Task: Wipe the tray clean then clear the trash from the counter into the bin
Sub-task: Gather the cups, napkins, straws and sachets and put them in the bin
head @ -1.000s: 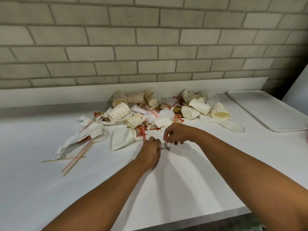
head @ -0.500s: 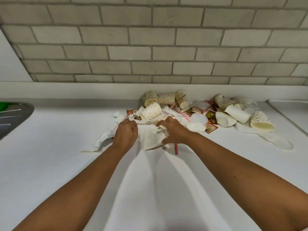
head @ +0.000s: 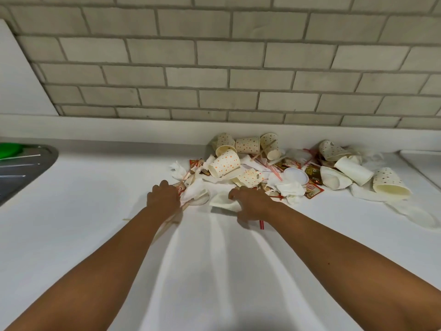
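Observation:
A heap of trash lies on the white counter (head: 95,211) against the back wall: dotted paper cups (head: 224,163), plain cups (head: 353,170), crumpled napkins (head: 291,189), sachets (head: 312,187) and straws. My left hand (head: 163,198) is closed on crumpled napkins (head: 194,192) and straws at the heap's left edge. My right hand (head: 253,204) presses down on a folded white paper (head: 223,201) at the heap's front, with a red straw (head: 261,224) under it. The tray's corner (head: 424,163) shows at the far right edge.
A steel sink (head: 21,168) with something green (head: 9,149) in it sits at the far left. A grey brick wall runs behind the counter. A flat clear lid (head: 422,218) lies at the right of the heap.
The view swung left, bringing the sink in and pushing the tray to the edge. Both hands moved apart and forward onto the heap; the left hand closed on napkins and straws.

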Motion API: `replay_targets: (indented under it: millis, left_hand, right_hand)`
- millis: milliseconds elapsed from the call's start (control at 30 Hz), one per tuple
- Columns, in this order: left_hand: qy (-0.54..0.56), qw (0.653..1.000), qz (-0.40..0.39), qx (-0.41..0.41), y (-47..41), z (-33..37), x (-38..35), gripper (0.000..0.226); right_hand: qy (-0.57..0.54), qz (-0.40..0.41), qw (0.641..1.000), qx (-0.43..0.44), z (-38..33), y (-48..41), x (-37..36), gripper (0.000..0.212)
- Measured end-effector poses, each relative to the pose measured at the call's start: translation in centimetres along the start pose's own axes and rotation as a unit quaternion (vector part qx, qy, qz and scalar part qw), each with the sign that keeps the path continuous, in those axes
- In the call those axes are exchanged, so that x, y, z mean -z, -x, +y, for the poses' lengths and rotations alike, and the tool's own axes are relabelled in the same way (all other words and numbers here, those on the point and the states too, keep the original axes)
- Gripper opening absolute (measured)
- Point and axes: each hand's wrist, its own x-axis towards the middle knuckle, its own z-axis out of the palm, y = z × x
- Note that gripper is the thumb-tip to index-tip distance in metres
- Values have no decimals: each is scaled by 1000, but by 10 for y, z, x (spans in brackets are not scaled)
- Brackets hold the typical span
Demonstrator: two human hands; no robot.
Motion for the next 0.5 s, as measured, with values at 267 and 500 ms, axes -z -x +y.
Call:
replay_targets:
  millis: [267, 500]
  left_hand:
    - [234, 969, 29, -70, 1, 30, 25, 7]
    - [380, 918, 65, -93, 8, 49, 44, 28]
  right_hand:
    - [-172, 131, 975, -48, 18, 8, 22, 37]
    - [-543, 145, 816, -134, 38, 17, 49, 37]
